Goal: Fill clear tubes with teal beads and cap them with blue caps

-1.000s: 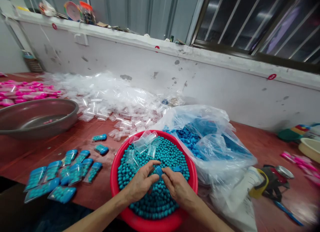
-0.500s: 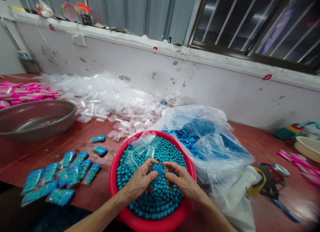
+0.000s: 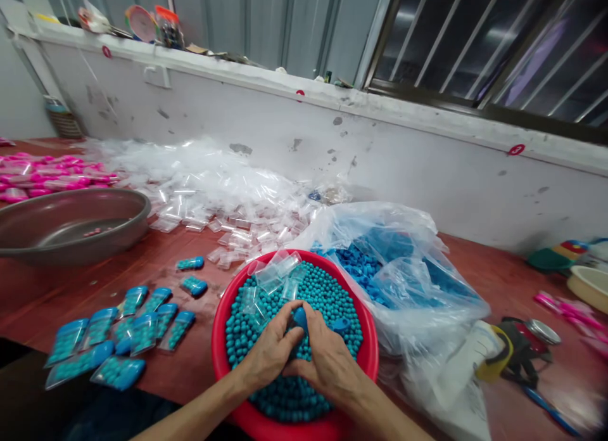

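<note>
Now both hands meeting over red basin (image 3: 223, 327) of teal beads (image 3: 327, 298). Left hand (image 3: 270, 352) and right hand (image 3: 325, 362) pinching blue-capped packet (image 3: 300, 317), fingers curling tight, packet probably bead-filled. Filled packets (image 3: 118, 339) lying at 9 o'clock; plastic bag (image 3: 389, 270) at 2 o'clock.

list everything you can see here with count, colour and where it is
basin: one, red, front centre of table
beads: many, teal, filling the basin
blue cap: one, between both hands' fingertips
empty tubes: a few, clear, on the beads
filled tubes: over a dozen, teal with blue caps, left of basin
plastic bag: one, clear, blue caps inside, right of basin
clear tube pile: many, by the wall
metal bowl: one, grey, far left
table: red-brown
left hand: over the beads
right hand: touching the left
</note>
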`<state>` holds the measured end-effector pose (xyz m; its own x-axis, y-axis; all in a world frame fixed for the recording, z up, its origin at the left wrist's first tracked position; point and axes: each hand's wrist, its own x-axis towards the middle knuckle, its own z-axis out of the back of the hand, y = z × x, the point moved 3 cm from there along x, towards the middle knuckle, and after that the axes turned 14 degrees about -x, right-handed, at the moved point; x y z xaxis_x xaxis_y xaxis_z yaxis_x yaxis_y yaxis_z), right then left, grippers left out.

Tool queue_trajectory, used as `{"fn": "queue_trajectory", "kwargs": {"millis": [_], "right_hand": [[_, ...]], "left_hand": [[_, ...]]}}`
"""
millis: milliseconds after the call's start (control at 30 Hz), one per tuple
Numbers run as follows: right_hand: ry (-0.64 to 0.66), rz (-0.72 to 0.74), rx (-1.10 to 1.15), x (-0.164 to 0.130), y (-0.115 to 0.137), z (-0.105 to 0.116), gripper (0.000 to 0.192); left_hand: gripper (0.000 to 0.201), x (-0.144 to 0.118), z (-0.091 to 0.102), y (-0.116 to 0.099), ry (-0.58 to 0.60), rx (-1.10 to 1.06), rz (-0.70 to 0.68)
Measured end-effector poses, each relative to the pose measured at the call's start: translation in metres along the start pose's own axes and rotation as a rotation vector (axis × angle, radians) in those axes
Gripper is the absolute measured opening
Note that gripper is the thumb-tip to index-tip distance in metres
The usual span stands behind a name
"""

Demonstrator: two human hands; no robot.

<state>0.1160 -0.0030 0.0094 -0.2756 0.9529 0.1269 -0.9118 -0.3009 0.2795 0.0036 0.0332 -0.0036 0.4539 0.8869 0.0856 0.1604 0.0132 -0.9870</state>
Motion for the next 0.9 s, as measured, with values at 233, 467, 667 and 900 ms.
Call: {"fn": "queue_trajectory", "kwargs": {"millis": [233,467,667,900], "right_hand": [[-0.055,-0.026,-0.185,0.008,0.011,-0.010,0.056],[0.064,-0.075,-0.011,0.010,0.011,-0.014,0.059],[0.126,-0.062,0.267,0.016,-0.015,-0.004,0.054],[0.144,0.052,0.024,0.037,0.002,0.002,0.026]], "left_hand": [[0.023,-0.001,0.001,0.001,0.005,0.019,0.026],[0.019,-0.001,0.001,-0.001,-0.088,0.212,0.011],[0.031,-0.013,0.061,-0.036,-0.341,0.415,-0.024],[0.045,-0.042,0.165,-0.056,-0.756,0.949,0.001]]}}
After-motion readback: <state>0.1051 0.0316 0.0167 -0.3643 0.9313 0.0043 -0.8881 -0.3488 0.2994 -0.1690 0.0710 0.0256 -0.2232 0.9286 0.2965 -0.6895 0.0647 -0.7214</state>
